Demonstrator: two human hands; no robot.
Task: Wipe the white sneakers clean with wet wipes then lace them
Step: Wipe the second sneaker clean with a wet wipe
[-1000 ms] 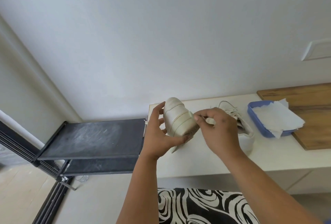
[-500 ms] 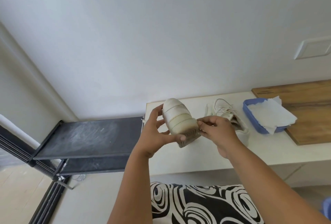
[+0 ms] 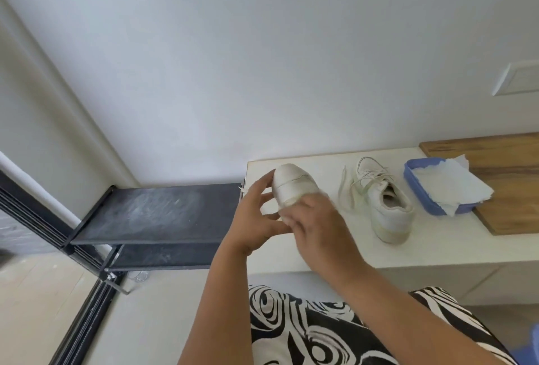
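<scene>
I hold one white sneaker [image 3: 294,182] up over the left end of the white table [image 3: 335,251], toe pointing away. My left hand [image 3: 256,219] grips its left side, fingers curled round it. My right hand [image 3: 320,227] lies over the sneaker's near end, blurred by motion, fingers curled against the shoe. A pale smear at its fingertips looks like a wet wipe, mostly hidden. The second white sneaker [image 3: 388,207] stands on the table to the right with its laces loose.
A blue tray [image 3: 414,189] of white wipes [image 3: 449,186] sits right of the second sneaker, partly on a wooden board [image 3: 510,178]. A black shelf [image 3: 157,213] adjoins the table's left end. Black-and-white patterned cloth [image 3: 306,329] lies below my arms.
My right hand has slid from the sneaker's right edge down over its near end. The held sneaker has tilted so more of its toe shows. The view has shifted left.
</scene>
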